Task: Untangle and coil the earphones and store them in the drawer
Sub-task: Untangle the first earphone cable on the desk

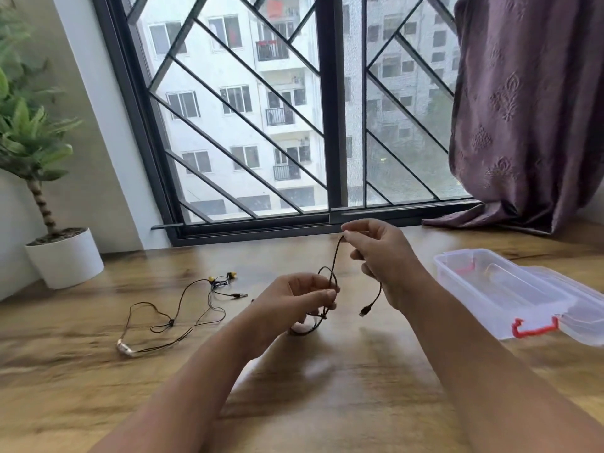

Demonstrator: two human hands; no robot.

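pinching black cable (332, 276) — both hands (earphones (183, 308) aside)

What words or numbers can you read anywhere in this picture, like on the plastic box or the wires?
None can be read.
Clear plastic box: no label or print shows.
Earphones on the table: no readable marking; too small and blurred.
Black cable in the hands: no text visible.
White plant pot: plain.
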